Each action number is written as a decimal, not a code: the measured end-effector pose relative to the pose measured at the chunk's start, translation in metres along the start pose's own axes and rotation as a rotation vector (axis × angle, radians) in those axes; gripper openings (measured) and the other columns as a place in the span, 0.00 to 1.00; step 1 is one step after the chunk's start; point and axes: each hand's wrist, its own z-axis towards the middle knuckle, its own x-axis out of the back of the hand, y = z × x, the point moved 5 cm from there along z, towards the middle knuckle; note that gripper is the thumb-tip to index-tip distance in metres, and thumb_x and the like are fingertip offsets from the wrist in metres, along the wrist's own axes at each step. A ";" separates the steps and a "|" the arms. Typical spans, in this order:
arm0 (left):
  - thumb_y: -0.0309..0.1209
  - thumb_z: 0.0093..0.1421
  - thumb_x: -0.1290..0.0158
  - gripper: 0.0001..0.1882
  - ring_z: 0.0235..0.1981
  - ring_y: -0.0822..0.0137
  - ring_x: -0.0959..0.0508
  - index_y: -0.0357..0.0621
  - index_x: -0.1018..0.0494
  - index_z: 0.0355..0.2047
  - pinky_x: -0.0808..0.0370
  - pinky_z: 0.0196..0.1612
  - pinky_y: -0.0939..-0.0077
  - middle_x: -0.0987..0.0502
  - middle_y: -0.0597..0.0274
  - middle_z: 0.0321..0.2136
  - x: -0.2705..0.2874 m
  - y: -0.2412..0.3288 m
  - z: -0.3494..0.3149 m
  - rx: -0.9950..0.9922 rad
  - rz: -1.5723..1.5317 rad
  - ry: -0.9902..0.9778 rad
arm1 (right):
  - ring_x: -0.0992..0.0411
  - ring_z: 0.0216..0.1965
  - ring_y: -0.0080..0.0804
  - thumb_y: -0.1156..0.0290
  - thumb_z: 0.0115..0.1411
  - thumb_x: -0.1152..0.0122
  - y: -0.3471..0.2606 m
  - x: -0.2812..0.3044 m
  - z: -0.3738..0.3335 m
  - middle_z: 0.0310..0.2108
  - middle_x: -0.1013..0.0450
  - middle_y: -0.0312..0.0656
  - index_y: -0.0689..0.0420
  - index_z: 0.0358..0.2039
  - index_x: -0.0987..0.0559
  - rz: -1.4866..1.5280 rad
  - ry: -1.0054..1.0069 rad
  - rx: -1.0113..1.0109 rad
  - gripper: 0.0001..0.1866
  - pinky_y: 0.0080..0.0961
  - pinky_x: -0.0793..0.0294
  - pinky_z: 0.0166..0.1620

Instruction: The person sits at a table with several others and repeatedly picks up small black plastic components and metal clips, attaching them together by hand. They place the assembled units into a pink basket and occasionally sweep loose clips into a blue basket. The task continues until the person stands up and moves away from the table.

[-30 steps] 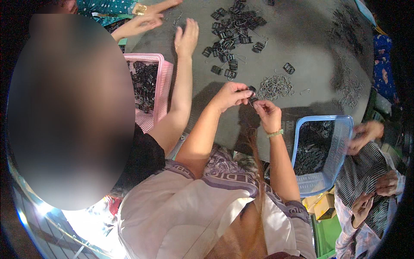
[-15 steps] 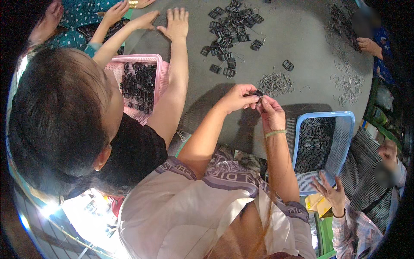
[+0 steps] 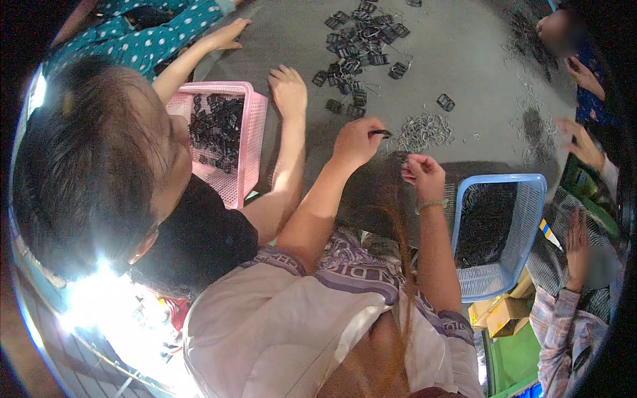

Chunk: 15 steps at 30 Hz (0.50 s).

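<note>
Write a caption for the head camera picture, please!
Left hand pinches a black piece, right hand close by, near wire hooks, between pink basket and blue basket.

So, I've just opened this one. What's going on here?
At a grey table, the person's left hand has a small black piece in its grip. The right hand is close by, fingers curled; whether it holds anything is unclear. Just ahead lies a heap of silvery wire hooks, with a cluster of black rectangular buckles beyond. A pink mesh-sided basket is on the left, a blue one on the right, both holding dark pieces.
</note>
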 end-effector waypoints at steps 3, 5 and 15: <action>0.26 0.52 0.50 0.11 0.38 0.48 0.23 0.41 0.27 0.37 0.26 0.40 0.57 0.23 0.49 0.37 0.011 -0.028 -0.009 0.165 0.333 0.028 | 0.27 0.35 0.37 0.72 0.51 0.37 0.003 0.021 0.004 0.35 0.25 0.43 0.57 0.39 0.24 -0.662 0.280 0.351 0.13 0.34 0.29 0.39; 0.25 0.52 0.51 0.13 0.42 0.46 0.25 0.37 0.28 0.39 0.27 0.43 0.57 0.26 0.43 0.41 0.015 -0.053 -0.015 0.261 0.433 0.032 | 0.29 0.43 0.41 0.72 0.50 0.37 -0.010 0.020 -0.011 0.43 0.26 0.43 0.56 0.41 0.25 -0.808 0.480 0.471 0.16 0.37 0.32 0.46; 0.26 0.47 0.40 0.20 0.45 0.50 0.28 0.40 0.29 0.43 0.29 0.47 0.62 0.29 0.51 0.42 0.025 -0.026 0.014 0.037 0.272 0.338 | 0.71 0.68 0.57 0.39 0.49 0.41 0.022 0.025 -0.009 0.67 0.67 0.56 0.51 0.66 0.55 -1.282 0.368 0.520 0.53 0.60 0.69 0.63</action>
